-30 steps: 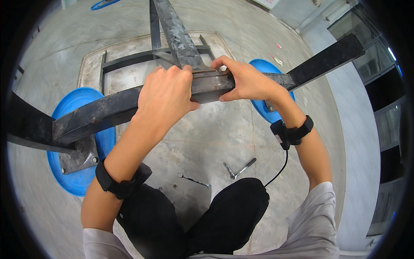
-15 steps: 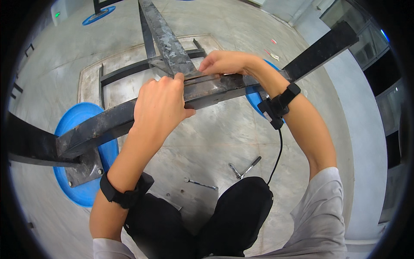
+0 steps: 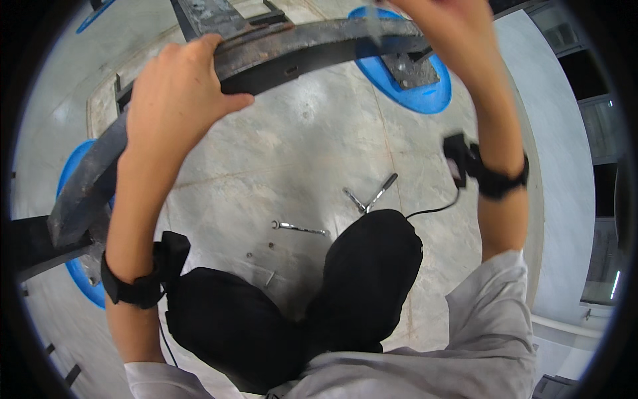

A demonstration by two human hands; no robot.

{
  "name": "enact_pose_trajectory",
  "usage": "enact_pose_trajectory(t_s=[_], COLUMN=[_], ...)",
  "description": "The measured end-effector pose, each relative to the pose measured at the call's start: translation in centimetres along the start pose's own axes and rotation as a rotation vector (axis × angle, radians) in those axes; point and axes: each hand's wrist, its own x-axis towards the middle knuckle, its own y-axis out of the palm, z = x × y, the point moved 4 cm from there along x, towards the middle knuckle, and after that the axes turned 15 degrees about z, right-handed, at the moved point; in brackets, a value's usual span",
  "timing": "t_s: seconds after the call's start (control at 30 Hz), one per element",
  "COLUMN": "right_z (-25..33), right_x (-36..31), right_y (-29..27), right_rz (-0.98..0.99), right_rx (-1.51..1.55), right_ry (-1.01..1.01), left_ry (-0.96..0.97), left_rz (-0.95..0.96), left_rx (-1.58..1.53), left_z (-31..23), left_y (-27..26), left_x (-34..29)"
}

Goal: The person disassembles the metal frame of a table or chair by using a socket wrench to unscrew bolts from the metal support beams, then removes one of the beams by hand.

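Observation:
A dark, scuffed steel beam (image 3: 319, 56) runs across the upper part of the view, with a small slot in its near side. My left hand (image 3: 176, 100) grips it from above, fingers over the top and thumb stretched along its near side. Another steel bar (image 3: 209, 16) joins the beam from behind, just beyond this hand. My right hand (image 3: 452, 16) is raised above the beam's right end. Its fingers are cut off by the upper edge and smeared by motion. A pale blurred thin shape (image 3: 373, 26) shows beside them; I cannot make out what it is.
On the concrete floor lie a combination wrench (image 3: 299, 228), a ratchet (image 3: 382, 193) touching another chrome tool (image 3: 353, 199), an L-shaped hex key (image 3: 270, 278) and small nuts (image 3: 271, 245). Blue round discs (image 3: 435, 96) sit under the frame's feet. My knees (image 3: 365, 266) are below the beam.
My right hand has left the beam's middle and moved up and to the right. My view has shifted, bringing the right blue disc and foot plate into sight. My left hand stays on the beam.

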Motion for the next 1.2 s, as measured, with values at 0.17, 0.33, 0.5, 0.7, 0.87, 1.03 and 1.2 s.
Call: enact_pose_trajectory(t_s=[0.17,0.33,0.5,0.7,0.87,1.03,1.2], right_z=[-4.0,-9.5,-12.5,-8.2,-3.1,-3.1,-4.2], right_x=[-15.1,-35.8,-41.2,-26.6,-8.1,2.8,5.6], right_y=[9.1,25.1,30.7,19.9,6.0,4.6,5.5], right_rz=[0.248,0.680,0.666,0.285,-0.151,0.240,0.725], right_rx=[0.077,0.111,0.245,0.208,-0.225,-0.555,-0.346], right_ry=[0.521,0.951,0.977,0.834,0.293,-0.122,0.141], left_ry=[0.010,0.130,-0.011,-0.023,-0.027,-0.025,-0.040], left_rz=[-0.022,-0.173,0.021,0.062,0.093,0.146,0.201], left_rx=[0.022,0.144,-0.022,-0.055,0.033,0.015,0.076], left_z=[0.8,0.1,-0.3,0.6,0.4,0.4,0.7], left_y=[-0.4,-1.7,-1.3,-1.0,-1.2,-0.8,-0.8], left_x=[0.8,0.1,0.7,-0.5,-0.4,-0.2,-0.9])
